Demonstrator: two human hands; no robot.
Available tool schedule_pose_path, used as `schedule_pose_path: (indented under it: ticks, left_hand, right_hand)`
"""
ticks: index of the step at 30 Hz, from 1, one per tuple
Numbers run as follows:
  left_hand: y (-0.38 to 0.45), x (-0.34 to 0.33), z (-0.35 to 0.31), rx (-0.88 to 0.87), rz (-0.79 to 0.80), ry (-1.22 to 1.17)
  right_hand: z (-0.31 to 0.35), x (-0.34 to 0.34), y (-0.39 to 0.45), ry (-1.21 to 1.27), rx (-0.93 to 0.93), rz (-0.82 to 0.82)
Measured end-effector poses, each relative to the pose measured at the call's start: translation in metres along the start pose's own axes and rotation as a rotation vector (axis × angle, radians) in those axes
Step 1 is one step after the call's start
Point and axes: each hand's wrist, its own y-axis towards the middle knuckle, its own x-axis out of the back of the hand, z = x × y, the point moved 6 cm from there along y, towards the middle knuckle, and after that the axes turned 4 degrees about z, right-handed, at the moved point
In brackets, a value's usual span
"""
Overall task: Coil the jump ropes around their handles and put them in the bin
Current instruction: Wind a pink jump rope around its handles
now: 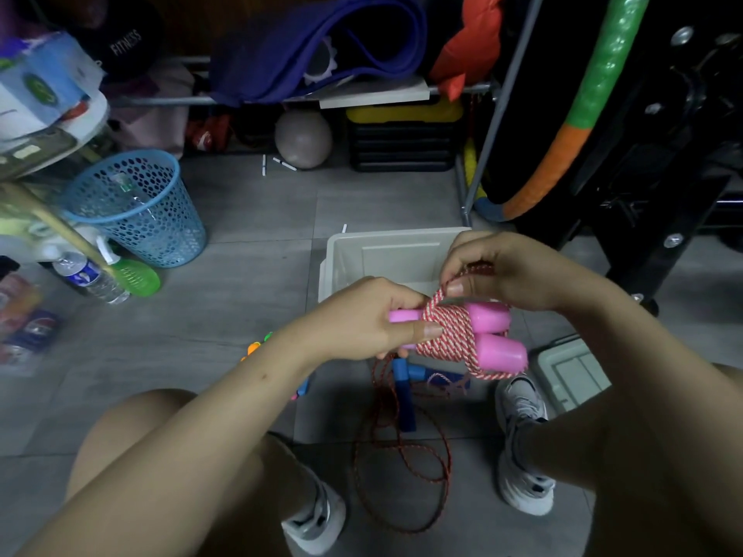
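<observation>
Left hand (374, 323) gripped the narrow ends of the two pink plastic jump-rope handles (488, 315), thumb pressed flat on the red-and-white braided rope coil (450, 335) wrapped round both. Right hand (510, 271) pinched the last rope loop at the coil's far side, fingers curled on it. The bundle sat in the air just above the near rim of the pale grey plastic bin (349, 251).

Looked like the finishing tuck. To do it well: keep the left thumb on the wraps so they don't slacken, pull the tail under the top turn, snug it against the fat handle caps.

Second rope, dark red braided cord (402, 468) with blue foam handles (406, 400), lay uncoiled on the floor between the shoes, near side of the bin.
</observation>
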Motion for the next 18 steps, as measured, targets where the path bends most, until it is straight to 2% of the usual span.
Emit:
schedule_pose_path:
  ticks: [4, 6, 10, 18]
  left_hand:
    - [0.0, 0.003, 0.0, 0.006, -0.005, 0.011]
    - [-0.001, 0.002, 0.0, 0.004, 0.0, -0.004]
    - [-0.002, -0.001, 0.003, 0.019, -0.009, -0.038]
    - [-0.005, -0.001, 0.009, -0.034, -0.04, -0.184]
  right_hand:
    - [-0.003, -0.008, 0.003, -0.044, -0.029, -0.01]
    - [-0.005, -0.012, 0.004, 0.061, -0.078, 0.024]
    - [-0.01, -0.013, 0.003, 0.432, -0.108, 0.031]
    - [-0.019, -0.014, 0.004, 0.556, -0.122, -0.097]
